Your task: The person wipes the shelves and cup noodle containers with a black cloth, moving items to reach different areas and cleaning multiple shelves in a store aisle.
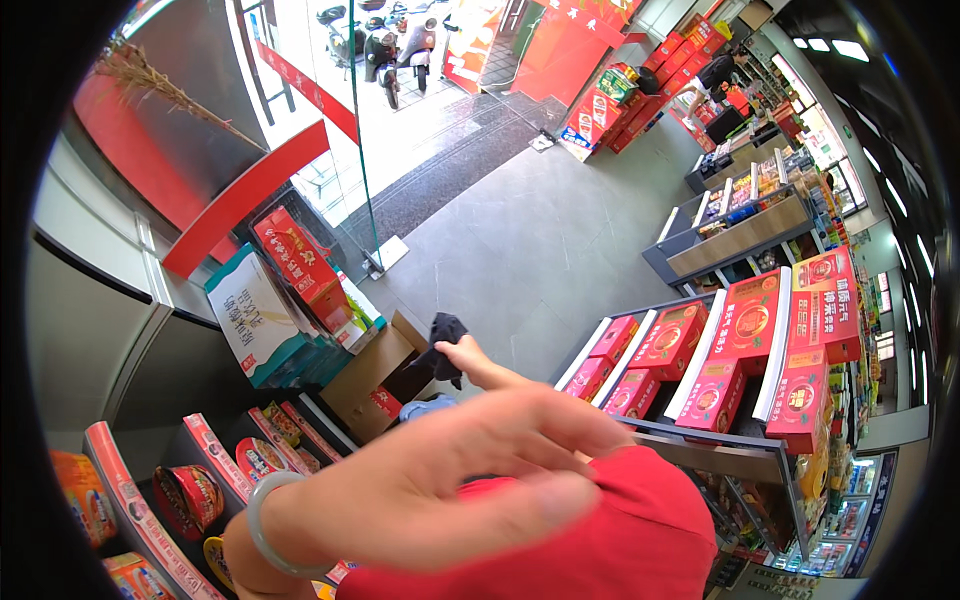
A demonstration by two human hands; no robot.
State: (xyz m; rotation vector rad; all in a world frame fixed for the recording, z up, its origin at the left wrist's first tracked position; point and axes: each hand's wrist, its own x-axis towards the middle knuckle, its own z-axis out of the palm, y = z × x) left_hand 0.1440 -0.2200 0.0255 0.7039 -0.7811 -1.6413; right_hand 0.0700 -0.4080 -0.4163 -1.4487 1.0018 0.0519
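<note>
Close to the camera and blurred, my left hand [450, 480] reaches in from the lower left, fingers pointing right. A pale bangle [264, 517] circles its wrist. Its thumb is apart from the fingers and nothing shows between them. Farther down, my right hand [466, 355] grips a crumpled black cloth [444, 346]. The cloth hangs beside an opened cardboard box [367, 375] with a dark inside. My left hand covers part of my right forearm and my red shirt [570, 525]. Something light blue [426, 407], partly hidden, is below the cloth.
Packaged noodles [187, 499] fill shelves at lower left. Drink cartons [262, 322] stand beside a glass door [360, 150]. Red gift boxes [754, 315] line a slanted rack at right. Grey floor tiles [487, 240] stretch ahead. A person [716, 75] is far off, upper right; scooters [386, 52] stand outside.
</note>
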